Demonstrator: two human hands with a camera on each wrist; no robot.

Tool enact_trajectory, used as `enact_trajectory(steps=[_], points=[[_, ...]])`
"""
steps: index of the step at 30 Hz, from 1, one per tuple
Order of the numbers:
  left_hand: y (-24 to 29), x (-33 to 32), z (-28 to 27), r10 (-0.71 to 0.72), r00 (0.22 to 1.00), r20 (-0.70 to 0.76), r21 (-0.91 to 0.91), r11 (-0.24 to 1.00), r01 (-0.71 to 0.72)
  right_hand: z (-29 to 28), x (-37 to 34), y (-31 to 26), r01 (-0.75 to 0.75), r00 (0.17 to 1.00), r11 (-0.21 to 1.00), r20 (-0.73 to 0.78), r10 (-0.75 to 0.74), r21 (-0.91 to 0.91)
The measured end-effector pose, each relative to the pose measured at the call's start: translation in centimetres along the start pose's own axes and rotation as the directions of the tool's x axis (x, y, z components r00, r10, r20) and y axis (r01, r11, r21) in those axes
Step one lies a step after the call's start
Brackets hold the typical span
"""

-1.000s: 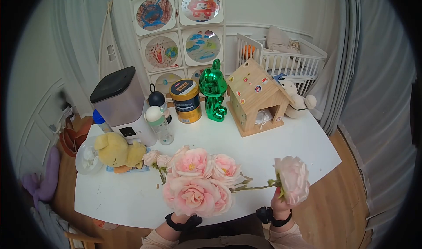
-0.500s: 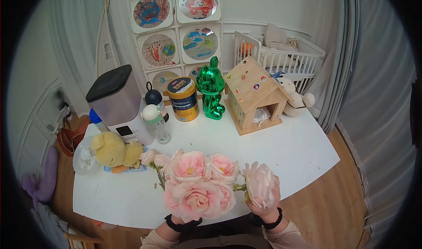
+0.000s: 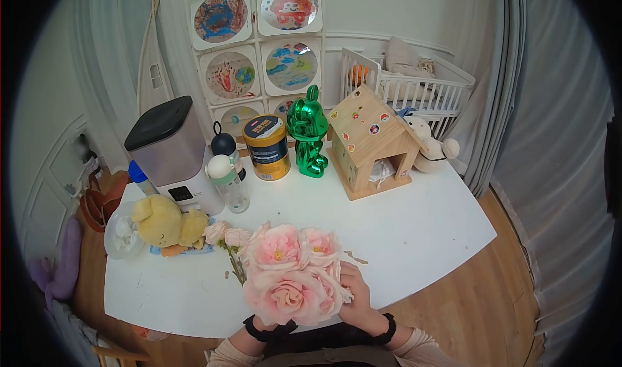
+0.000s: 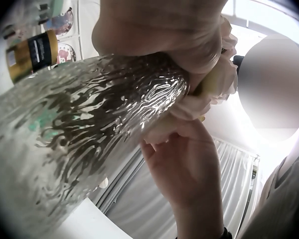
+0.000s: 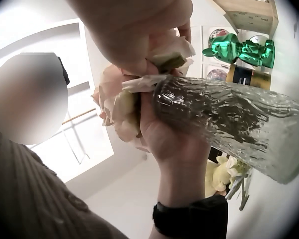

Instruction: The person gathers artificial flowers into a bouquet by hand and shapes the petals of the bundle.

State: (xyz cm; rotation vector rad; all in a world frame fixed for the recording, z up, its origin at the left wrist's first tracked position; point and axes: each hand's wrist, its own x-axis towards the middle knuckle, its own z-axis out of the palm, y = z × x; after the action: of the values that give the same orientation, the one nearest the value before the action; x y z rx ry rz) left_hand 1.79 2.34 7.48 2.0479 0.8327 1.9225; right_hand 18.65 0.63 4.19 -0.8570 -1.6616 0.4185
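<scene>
Near edge of white desk: left hand is gripping rippled clear-glass vase by its neck, right hand is holding large pale-pink roses at its mouth, fingers bent. Long axis is running from hands deskward.

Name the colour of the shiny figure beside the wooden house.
The shiny figure is metallic green, best seen in the head view.

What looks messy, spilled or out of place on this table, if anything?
A brownish, squiggly mark or scrap on the white table, just right of the pink roses. It looks like stray residue against the plain surface; I can't tell what it is. Nothing visibly looks broken.
</scene>
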Motion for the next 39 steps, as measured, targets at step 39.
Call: enact_trajectory(steps=[39], points=[[-3.9, 0.1, -1.7, 0.130, 0.927, 0.352, -0.407, 0.913, 0.027, 1.8, -2.2, 14.5, -0.437, 0.867, 0.832, 0.409, 0.286, 0.343]])
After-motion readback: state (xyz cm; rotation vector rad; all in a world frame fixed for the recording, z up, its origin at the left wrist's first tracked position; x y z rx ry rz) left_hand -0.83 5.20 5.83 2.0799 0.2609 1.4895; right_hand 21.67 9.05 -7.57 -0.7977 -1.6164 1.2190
